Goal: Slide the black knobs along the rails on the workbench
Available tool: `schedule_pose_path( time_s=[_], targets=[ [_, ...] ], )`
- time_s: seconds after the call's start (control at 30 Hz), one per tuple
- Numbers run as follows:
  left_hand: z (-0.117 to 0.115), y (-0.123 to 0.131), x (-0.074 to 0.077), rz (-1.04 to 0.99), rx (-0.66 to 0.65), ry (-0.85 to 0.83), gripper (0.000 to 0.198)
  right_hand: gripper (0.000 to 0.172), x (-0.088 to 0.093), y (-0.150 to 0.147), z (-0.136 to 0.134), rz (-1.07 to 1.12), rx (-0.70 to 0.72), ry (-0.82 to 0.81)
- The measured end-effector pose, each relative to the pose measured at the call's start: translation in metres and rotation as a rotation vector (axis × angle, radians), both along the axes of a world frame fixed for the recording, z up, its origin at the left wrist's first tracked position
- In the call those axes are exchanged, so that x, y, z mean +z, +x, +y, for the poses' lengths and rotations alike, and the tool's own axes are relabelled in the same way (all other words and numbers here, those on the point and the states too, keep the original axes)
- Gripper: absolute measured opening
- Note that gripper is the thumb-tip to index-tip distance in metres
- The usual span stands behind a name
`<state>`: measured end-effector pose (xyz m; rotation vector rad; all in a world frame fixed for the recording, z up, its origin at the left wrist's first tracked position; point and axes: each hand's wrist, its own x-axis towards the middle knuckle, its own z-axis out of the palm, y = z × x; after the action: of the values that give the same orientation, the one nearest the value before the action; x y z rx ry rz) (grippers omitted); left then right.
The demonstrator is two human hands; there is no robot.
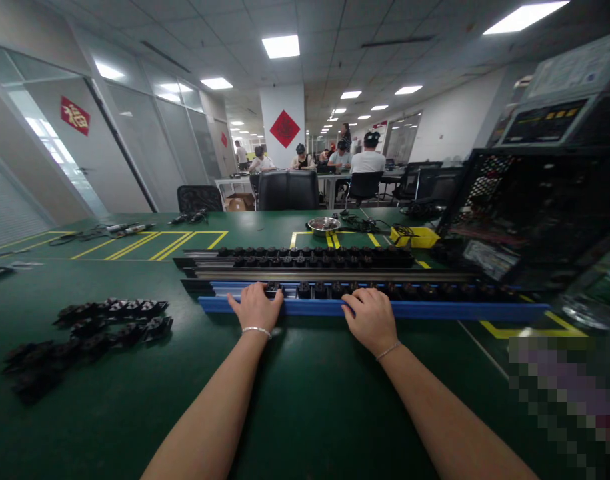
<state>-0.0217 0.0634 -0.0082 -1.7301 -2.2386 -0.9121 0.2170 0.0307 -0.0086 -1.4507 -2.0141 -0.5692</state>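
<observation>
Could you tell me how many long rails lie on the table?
3. The blue rail lies nearest, under the left hand and right hand; a grey rail just behind it; a third rail, carrying black parts, is farthest back. More may be hidden.

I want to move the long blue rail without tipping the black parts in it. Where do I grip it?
Probably along its near long edge, coming from the front, two holds set apart, about where the left hand and right hand rest. The blue rail is long, slim and lies flat, so a hold at one end would likely tilt it.
</observation>
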Motion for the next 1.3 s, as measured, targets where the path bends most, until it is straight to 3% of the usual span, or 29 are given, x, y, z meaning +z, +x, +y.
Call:
schedule_pose_path(
  time_s=[1.3],
  targets=[
    [0.006,-0.02,-0.005,-0.12,0.154,0.131,0.032,0.016,-0.002,-0.001,0.002,0.007,0.034,0.001]
  ],
)
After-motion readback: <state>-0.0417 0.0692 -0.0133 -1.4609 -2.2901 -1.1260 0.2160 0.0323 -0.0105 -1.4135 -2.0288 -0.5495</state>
